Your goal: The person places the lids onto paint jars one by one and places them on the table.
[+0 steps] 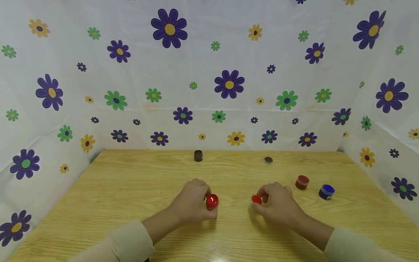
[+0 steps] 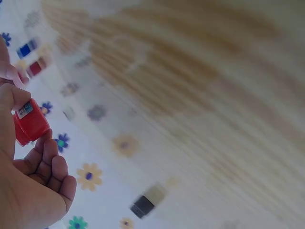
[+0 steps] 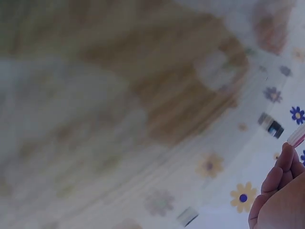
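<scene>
My left hand (image 1: 194, 202) grips a small red paint jar (image 1: 212, 202) between thumb and fingers. Glossy red shows at its top, and the left wrist view shows a label on the side of the red jar (image 2: 33, 123). To its right, my right hand (image 1: 278, 202) pinches a round red lid (image 1: 256, 199) by its edge, apart from the jar. In the right wrist view only part of the lid (image 3: 296, 137) shows at the frame's edge, beside the fingertips.
At the table's back stands a black jar (image 1: 198, 155); a dark lid (image 1: 268, 160) lies farther right. Beyond my right hand are a dark red jar (image 1: 302, 182) and a blue jar (image 1: 326, 191). Flower-printed cloth (image 1: 196, 72) encloses the wooden table (image 1: 131, 174) at the back and sides.
</scene>
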Demonstrator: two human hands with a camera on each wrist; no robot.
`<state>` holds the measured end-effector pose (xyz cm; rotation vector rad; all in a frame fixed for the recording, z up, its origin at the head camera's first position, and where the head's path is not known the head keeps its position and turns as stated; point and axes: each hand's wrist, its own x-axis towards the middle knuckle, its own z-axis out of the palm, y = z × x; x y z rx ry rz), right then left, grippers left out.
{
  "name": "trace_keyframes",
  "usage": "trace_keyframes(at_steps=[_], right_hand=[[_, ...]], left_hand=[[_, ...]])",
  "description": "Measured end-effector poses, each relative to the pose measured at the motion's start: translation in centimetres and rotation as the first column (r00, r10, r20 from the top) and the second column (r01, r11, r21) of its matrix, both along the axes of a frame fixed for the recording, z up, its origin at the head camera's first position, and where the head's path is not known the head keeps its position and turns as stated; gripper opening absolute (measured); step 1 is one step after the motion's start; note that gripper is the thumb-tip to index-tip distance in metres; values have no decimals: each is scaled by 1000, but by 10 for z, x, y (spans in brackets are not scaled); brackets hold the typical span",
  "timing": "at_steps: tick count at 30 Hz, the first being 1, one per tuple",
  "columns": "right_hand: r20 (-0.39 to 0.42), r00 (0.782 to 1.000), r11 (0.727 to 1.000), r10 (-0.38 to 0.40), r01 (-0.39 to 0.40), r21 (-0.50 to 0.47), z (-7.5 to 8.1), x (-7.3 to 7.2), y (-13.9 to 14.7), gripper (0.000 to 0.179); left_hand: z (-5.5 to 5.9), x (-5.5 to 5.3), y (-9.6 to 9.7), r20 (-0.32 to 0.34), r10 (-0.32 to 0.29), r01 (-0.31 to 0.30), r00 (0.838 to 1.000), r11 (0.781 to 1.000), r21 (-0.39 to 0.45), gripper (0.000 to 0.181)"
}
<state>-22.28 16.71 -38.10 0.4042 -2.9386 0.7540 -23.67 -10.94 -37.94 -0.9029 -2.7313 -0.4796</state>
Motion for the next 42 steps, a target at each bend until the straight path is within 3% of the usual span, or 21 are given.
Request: trace_keyframes(at_steps=[9, 12, 15, 19, 28, 34, 42], right_hand=[[64, 997, 981, 38, -25, -191, 0, 17, -20, 12], [52, 998, 965, 35, -21, -260, 1, 20, -27, 9], [13, 999, 963, 31, -26, -269, 1, 20, -33, 10], [-50, 998, 978, 34, -44, -206, -1, 20, -37, 13], [-217, 971, 993, 102, -112, -34, -8, 20, -35, 24], [-279, 949, 989, 147, -135, 62, -10, 18, -34, 30], [-454, 862, 961, 224, -119, 250, -15, 16, -35, 26]], left_hand=[[5, 21, 28, 41, -63, 59, 997, 995, 75, 23], [6, 24, 35, 42, -70, 67, 997, 995, 80, 23], [4, 24, 39, 58, -60, 55, 997, 996, 70, 23], [-2, 19, 41, 62, -48, 46, 997, 998, 37, 24], [-12, 12, 40, -76, -128, 125, 989, 991, -51, 25], [-15, 11, 41, -108, -109, 97, 988, 989, -109, 28], [-15, 7, 37, -121, -50, 31, 991, 987, -157, 27]])
